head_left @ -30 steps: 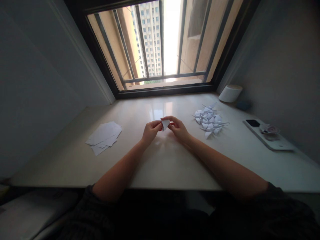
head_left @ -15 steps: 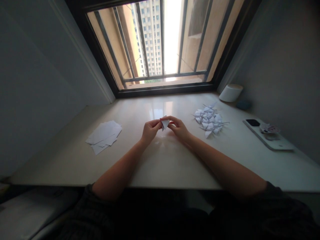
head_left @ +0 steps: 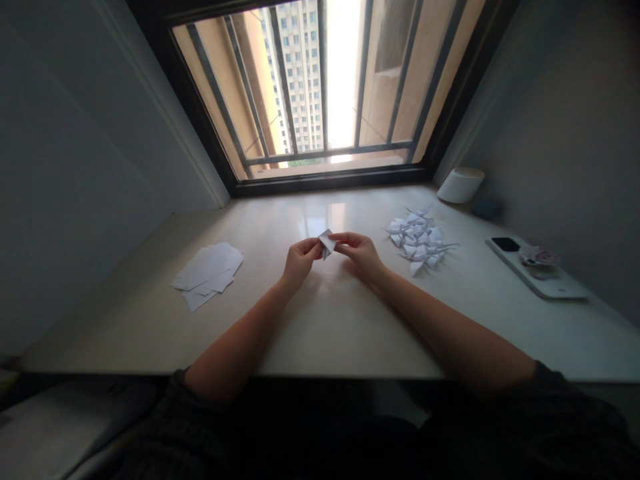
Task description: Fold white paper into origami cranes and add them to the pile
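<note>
Below the window (head_left: 324, 93), on the pale table (head_left: 345, 333), I see the left hand (head_left: 300, 260) and right hand (head_left: 364, 253) pinching one small folded paper (head_left: 328, 242) between them, midway between loose sheets (head_left: 209, 268) and a folded pile (head_left: 420, 241).

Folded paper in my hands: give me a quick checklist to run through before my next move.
1. Left hand has hold of the folded paper: ok, fingertips at its left side.
2. Right hand is on it too: ok, fingers at its right side.
3. Loose sheets are apart from the hands: ok, left of both.
4. Pile of folded pieces is apart from the right hand: ok, to its right.
5. Creases are sharp: cannot tell, too small.
</note>
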Available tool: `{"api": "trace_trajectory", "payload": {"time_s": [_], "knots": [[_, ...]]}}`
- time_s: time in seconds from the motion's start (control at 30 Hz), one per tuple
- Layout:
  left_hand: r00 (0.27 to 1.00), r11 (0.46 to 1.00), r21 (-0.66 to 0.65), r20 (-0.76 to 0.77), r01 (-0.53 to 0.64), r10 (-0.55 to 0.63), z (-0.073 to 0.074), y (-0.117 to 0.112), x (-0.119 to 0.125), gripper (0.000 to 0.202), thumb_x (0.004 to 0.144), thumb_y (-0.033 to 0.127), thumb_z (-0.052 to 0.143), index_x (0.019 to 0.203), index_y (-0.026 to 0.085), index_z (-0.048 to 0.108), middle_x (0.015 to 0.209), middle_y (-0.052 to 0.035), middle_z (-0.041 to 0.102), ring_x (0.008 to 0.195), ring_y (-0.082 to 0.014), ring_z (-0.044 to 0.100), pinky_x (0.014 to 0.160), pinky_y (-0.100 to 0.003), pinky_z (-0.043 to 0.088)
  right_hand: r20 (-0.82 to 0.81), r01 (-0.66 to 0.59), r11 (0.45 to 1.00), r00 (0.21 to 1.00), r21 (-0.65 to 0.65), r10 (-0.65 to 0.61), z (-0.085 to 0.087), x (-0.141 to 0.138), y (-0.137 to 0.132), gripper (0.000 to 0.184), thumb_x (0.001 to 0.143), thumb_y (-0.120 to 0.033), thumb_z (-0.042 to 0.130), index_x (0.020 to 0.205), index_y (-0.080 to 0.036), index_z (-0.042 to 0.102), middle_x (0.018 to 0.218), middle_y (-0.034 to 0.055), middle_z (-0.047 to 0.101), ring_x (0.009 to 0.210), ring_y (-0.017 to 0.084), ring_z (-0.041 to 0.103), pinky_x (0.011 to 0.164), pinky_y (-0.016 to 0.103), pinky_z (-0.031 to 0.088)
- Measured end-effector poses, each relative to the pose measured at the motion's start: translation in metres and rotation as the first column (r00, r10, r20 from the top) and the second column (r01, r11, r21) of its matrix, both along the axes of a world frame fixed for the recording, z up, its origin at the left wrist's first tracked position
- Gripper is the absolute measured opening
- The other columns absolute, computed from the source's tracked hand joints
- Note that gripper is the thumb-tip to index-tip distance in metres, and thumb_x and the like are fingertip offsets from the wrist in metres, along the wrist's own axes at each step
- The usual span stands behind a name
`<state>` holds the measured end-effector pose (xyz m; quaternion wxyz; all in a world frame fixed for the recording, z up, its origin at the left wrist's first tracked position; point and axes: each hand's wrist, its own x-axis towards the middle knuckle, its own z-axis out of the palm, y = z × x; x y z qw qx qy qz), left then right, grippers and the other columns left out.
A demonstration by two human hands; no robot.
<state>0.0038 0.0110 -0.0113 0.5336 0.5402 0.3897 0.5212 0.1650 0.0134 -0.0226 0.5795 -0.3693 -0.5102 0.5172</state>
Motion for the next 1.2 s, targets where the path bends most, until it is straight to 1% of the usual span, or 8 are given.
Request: {"api": "trace_trajectory", "payload": {"time_s": [0.07, 0.23, 0.33, 0.47, 0.7, 0.87, 1.07, 1.2], "knots": [[1.0, 1.0, 0.004, -0.006, 0.006, -0.006, -0.001, 0.001, -0.001, 0.039, 0.066, 0.048, 0.076, 0.086, 0.015, 0.072, 0.077, -0.0046, 0.071, 0.07, -0.0146, 0.064, 0.071, -0.029, 0.05, 0.004, -0.005, 1.0, 1.0, -0.01, 0.005, 0.0, 0.001, 0.0, 0.034, 0.059, -0.041, 0.083, 0.087, -0.022, 0.076, 0.077, 0.0024, 0.074, 0.074, 0.019, 0.067, 0.08, 0.036, 0.051], [0.996, 0.996, 0.084, -0.087, -0.01, 0.018, 0.001, 0.002, -0.004, 0.054, 0.067, 0.041, 0.078, 0.114, 0.018, 0.066, 0.082, -0.0056, 0.074, 0.072, -0.0155, 0.066, 0.068, -0.027, 0.051, 0.031, 0.029, 0.999, 0.999, 0.02, -0.03, 0.001, 0.0, 0.0, 0.029, 0.061, -0.043, 0.081, 0.083, -0.024, 0.077, 0.084, 0.0035, 0.076, 0.082, 0.021, 0.068, 0.083, 0.036, 0.05], [0.993, 0.993, 0.114, -0.11, -0.036, 0.048, 0.004, 0.002, -0.005, 0.043, 0.068, 0.043, 0.076, 0.103, 0.018, 0.072, 0.088, -0.0072, 0.074, 0.078, -0.0182, 0.067, 0.072, -0.031, 0.053, 0.038, 0.064, 0.998, 0.997, -0.009, -0.064, 0.002, 0.0, 0.0, 0.031, 0.06, -0.045, 0.081, 0.081, -0.023, 0.078, 0.083, 0.0042, 0.076, 0.079, 0.02, 0.067, 0.079, 0.036, 0.05], [0.993, 0.994, 0.07, -0.069, -0.089, 0.094, 0.007, 0.001, -0.005, 0.038, 0.067, 0.044, 0.077, 0.094, 0.017, 0.075, 0.087, -0.0071, 0.075, 0.077, -0.0191, 0.068, 0.076, -0.035, 0.055, 0.017, 0.093, 0.995, 0.996, -0.049, -0.092, 0.003, 0.0, 0.0, 0.033, 0.059, -0.044, 0.081, 0.082, -0.022, 0.078, 0.081, 0.0046, 0.076, 0.072, 0.017, 0.064, 0.072, 0.033, 0.049], [0.992, 0.989, 0.075, -0.005, -0.129, 0.13, 0.009, 0.001, -0.004, 0.032, 0.063, 0.041, 0.08, 0.082, 0.016, 0.074, 0.076, -0.0052, 0.074, 0.069, -0.0174, 0.068, 0.075, -0.036, 0.056, -0.051, 0.035, 0.996, 0.998, -0.084, -0.039, 0.0, -0.001, 0.003, 0.034, 0.057, -0.043, 0.083, 0.085, -0.024, 0.078, 0.081, 0.0039, 0.076, 0.07, 0.015, 0.064, 0.071, 0.031, 0.049], [0.99, 0.986, 0.094, 0.008, -0.139, 0.139, 0.008, 0.003, -0.005, 0.029, 0.063, 0.038, 0.08, 0.081, 0.016, 0.074, 0.08, -0.0055, 0.074, 0.074, -0.0181, 0.068, 0.077, -0.037, 0.055, -0.084, -0.021, 0.992, 0.996, -0.126, 0.011, -0.003, 0.001, 0.005, 0.033, 0.057, -0.041, 0.083, 0.085, -0.024, 0.078, 0.082, 0.0039, 0.076, 0.071, 0.015, 0.065, 0.071, 0.03, 0.049], [0.992, 0.971, 0.215, -0.049, -0.107, 0.12, 0.002, 0.006, -0.008, 0.02, 0.07, 0.034, 0.074, 0.079, 0.017, 0.072, 0.08, -0.0044, 0.073, 0.075, -0.0176, 0.067, 0.076, -0.035, 0.055, -0.081, -0.005, 0.993, 0.997, -0.114, -0.005, -0.003, 0.002, 0.006, 0.028, 0.054, -0.038, 0.085, 0.077, -0.024, 0.078, 0.077, 0.003, 0.075, 0.07, 0.015, 0.064, 0.069, 0.03, 0.048], [0.973, 0.942, 0.319, -0.164, -0.102, 0.16, 0.002, 0.006, -0.012, 0.013, 0.077, 0.032, 0.067, 0.082, 0.02, 0.07, 0.078, -0.0024, 0.07, 0.076, -0.0173, 0.067, 0.075, -0.032, 0.054, -0.083, 0.008, 0.995, 0.996, -0.102, -0.016, 0.0, 0.001, 0.005, 0.028, 0.05, -0.038, 0.087, 0.072, -0.023, 0.077, 0.072, 0.0025, 0.074, 0.065, 0.014, 0.061, 0.068, 0.031, 0.048]]}}
